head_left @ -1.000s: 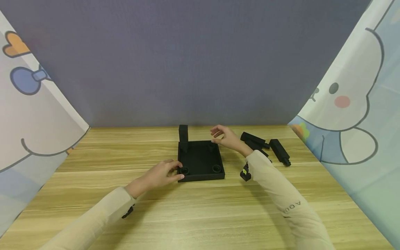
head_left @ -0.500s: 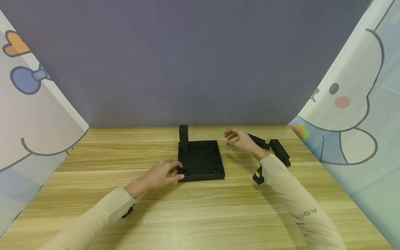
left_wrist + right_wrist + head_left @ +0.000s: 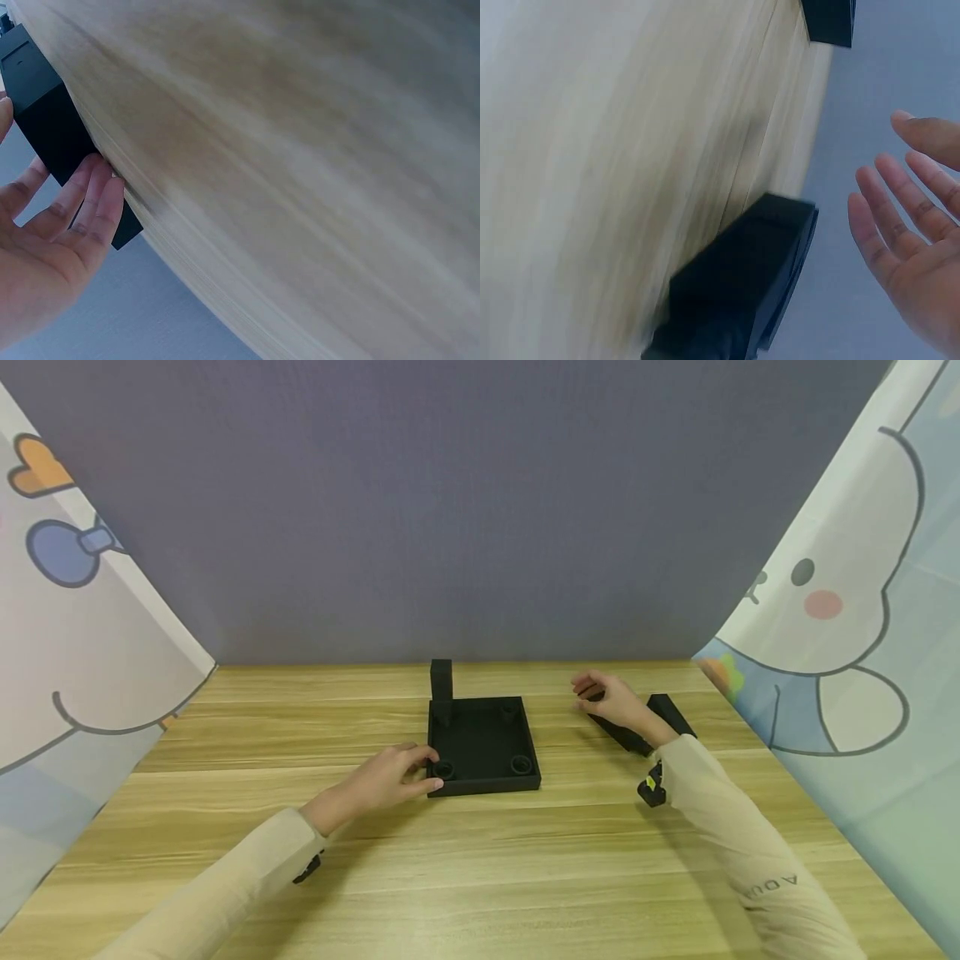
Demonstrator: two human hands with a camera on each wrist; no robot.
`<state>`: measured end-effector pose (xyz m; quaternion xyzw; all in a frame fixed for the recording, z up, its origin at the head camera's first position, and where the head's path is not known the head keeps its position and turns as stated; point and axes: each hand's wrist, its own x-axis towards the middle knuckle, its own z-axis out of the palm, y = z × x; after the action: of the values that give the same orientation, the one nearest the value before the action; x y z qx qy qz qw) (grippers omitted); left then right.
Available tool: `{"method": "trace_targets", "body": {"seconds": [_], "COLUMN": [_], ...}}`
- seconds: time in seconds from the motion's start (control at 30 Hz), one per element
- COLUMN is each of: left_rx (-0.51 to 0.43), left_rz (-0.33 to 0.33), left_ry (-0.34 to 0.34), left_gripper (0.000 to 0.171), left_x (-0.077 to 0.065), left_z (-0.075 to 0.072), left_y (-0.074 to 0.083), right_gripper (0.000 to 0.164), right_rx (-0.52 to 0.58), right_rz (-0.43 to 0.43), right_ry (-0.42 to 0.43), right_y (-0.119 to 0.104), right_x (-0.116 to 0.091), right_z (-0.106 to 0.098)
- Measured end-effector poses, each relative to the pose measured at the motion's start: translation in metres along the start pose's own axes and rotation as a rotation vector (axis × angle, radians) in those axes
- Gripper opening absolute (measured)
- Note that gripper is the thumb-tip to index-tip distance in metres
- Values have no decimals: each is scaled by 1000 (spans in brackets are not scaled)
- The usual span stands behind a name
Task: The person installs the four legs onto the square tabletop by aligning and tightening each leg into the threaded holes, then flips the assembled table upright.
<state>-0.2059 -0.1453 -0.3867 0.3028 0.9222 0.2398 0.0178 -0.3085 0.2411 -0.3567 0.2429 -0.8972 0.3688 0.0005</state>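
A shallow black square tray (image 3: 480, 747) with round corner sockets lies mid-table. One black square leg (image 3: 442, 683) stands upright at its back left corner. My left hand (image 3: 382, 777) holds the front left corner, thumb at the front and fingers on the left side; in the left wrist view the fingers press along the tray wall (image 3: 56, 135). My right hand (image 3: 615, 703) is over the loose black legs (image 3: 624, 735) on the right, fingers loosely bent. In the right wrist view it is apart from the nearest leg (image 3: 735, 270) and holds nothing.
Another black leg (image 3: 670, 714) lies farther right, partly behind the right wrist. The wooden table (image 3: 450, 877) ends at a grey partition (image 3: 480, 527). Cartoon-printed cloth (image 3: 840, 610) hangs at both sides.
My right hand has moved right, from the tray's back right corner to over the loose legs. The left hand and the tray have stayed in place.
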Motion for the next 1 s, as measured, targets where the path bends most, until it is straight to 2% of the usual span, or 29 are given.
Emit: {"method": "trace_targets", "body": {"seconds": [0.3,0.57,1.0], "left_rx": [-2,-8,3], "left_rz": [2,4,6], "left_ry": [1,0,10], "left_gripper": [38,38,38], "left_x": [0,1,1], "left_z": [0,1,2], "left_y": [0,-1,-2], "right_gripper": [40,39,40], "right_rx": [-44,-108,-185], "right_rz": [91,90,142], "right_ry": [-8,8,61], "right_y": [9,16,31], "right_x": [-14,-22,-24], "right_z": [-16,-22,-14]}}
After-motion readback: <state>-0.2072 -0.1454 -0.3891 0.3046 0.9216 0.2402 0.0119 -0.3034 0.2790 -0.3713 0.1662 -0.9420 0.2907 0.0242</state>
